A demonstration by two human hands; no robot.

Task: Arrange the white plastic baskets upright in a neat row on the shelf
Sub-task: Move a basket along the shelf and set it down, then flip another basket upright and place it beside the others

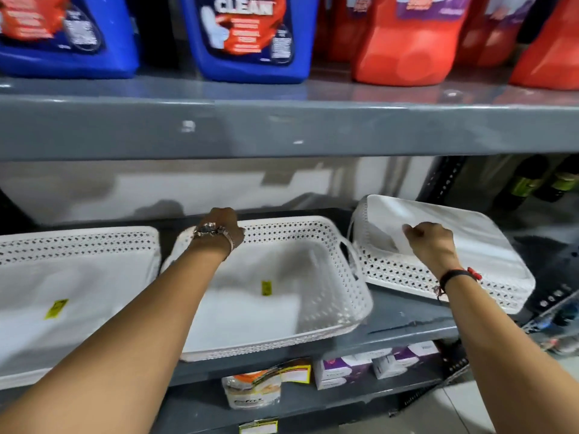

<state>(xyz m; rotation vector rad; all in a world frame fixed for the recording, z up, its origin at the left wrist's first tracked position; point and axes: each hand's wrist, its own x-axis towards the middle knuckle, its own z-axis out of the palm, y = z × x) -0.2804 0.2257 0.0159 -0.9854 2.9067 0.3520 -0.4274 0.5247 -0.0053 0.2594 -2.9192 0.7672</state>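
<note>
Three white perforated plastic baskets lie on the grey shelf [407, 321]. The left basket [78, 245] sits upright with a yellow sticker inside. The middle basket [329, 277] is upright and turned slightly askew; my left hand [219, 228] grips its far rim. The right basket [485, 245] lies upside down and tilted, its flat bottom facing up, its left edge against the middle basket's handle. My right hand [432, 245] rests on that upturned bottom with fingers curled, near its front edge; a firm grip is not visible.
The shelf above [282, 126] carries blue detergent jugs [250, 39] and red jugs [407, 48], leaving a low gap over the baskets. Below are boxes [376, 364] and a packet [253, 393]. A dark upright post [438, 180] and dark bottles [532, 180] stand at the right.
</note>
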